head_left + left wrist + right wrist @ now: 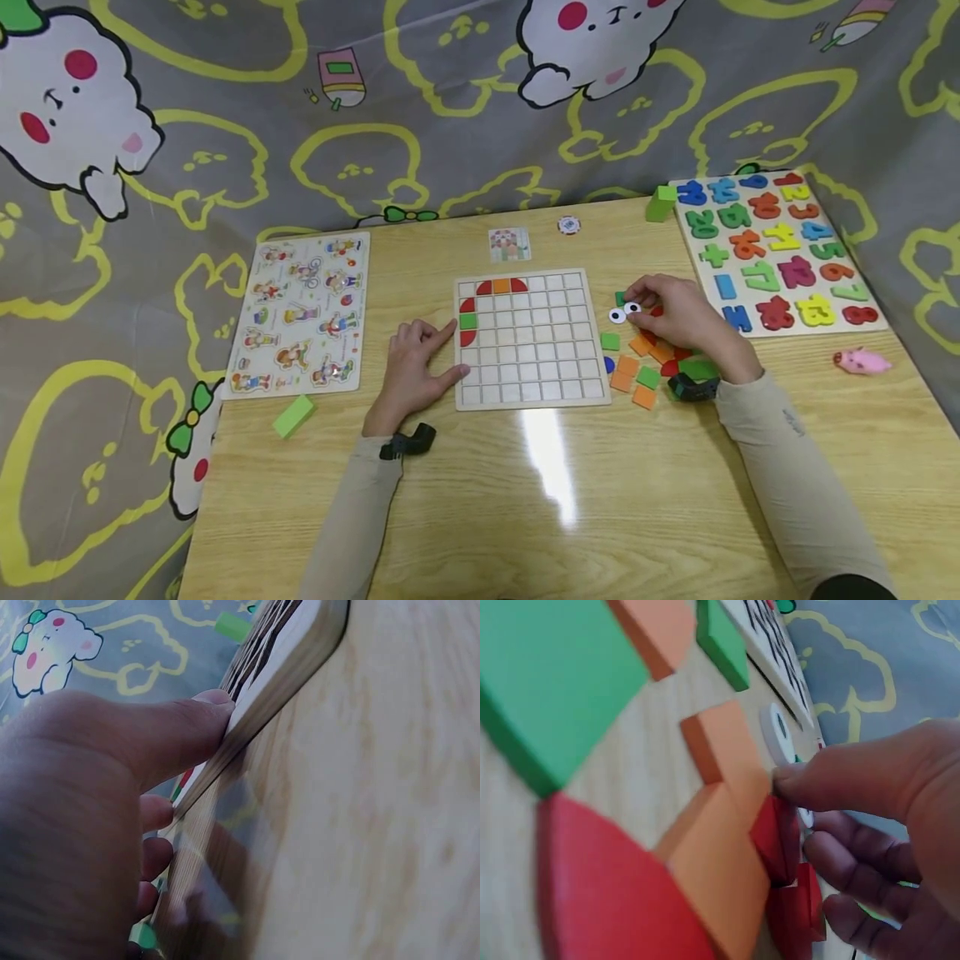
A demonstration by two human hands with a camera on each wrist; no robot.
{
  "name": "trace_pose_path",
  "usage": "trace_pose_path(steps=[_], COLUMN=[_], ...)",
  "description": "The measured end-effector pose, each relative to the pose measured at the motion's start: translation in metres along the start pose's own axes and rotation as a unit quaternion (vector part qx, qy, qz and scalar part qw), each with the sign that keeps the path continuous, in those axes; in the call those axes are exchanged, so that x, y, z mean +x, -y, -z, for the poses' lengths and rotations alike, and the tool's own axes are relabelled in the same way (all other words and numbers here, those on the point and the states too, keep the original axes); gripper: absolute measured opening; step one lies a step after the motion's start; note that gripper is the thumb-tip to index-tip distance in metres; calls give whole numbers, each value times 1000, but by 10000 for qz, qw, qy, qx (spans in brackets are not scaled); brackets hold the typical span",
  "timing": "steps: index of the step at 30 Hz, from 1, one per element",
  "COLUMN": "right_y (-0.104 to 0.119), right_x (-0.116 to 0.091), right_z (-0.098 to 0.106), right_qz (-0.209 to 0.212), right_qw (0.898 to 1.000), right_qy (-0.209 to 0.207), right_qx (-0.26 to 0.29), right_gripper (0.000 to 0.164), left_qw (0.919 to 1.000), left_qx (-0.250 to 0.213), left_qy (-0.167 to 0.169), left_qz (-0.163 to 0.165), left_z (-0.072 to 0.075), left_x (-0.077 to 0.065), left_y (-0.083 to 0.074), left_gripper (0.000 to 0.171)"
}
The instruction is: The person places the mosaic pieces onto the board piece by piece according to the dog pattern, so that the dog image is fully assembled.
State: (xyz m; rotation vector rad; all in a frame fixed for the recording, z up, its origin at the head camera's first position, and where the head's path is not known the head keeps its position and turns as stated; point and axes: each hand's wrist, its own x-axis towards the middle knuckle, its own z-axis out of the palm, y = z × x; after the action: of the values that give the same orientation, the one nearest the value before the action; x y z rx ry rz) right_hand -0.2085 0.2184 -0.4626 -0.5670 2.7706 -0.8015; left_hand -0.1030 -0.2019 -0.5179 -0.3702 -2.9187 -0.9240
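A square wooden grid board (532,346) lies in the middle of the table. Red quarter-round pieces (468,337), an orange square (501,287) and a green square (468,321) sit in its upper left cells. My left hand (411,367) rests at the board's left edge, thumb and forefinger spread and touching it. Right of the board, my right hand (671,310) pinches a white eye disc (632,308) between thumb and fingertips. A second eye disc (617,316) lies beside it. Orange squares (720,870), red pieces (615,892) and green pieces (555,682) are scattered under that hand.
A picture puzzle board (300,312) lies at the left, with a green block (294,417) below it. At the right are a number board (780,254), another green block (661,204) and a pink pig (862,361). A picture card (509,244) and a round chip (568,225) lie behind the grid.
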Motion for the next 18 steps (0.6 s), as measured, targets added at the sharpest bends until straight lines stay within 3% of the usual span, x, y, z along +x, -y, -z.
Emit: trace_pose_path(steps=[4,11,18], right_y=[2,10,24], right_x=[0,3,17], right_z=[-2,-4,-15], right_qz=[67,534,398], right_qw=[9999,9905,9841], right_qy=[-123,-924,-1073], right_qx=[86,869,1356], right_gripper=[31,40,26], left_qw=[10000,10000,10000], left_qx=[-21,-40,6], left_qy=[-2,-54,-7], left_qz=[-12,6,-23], left_z=[0,2,2], left_x=[-1,-2,0], left_y=[1,2,1], left_gripper=[74,74,75])
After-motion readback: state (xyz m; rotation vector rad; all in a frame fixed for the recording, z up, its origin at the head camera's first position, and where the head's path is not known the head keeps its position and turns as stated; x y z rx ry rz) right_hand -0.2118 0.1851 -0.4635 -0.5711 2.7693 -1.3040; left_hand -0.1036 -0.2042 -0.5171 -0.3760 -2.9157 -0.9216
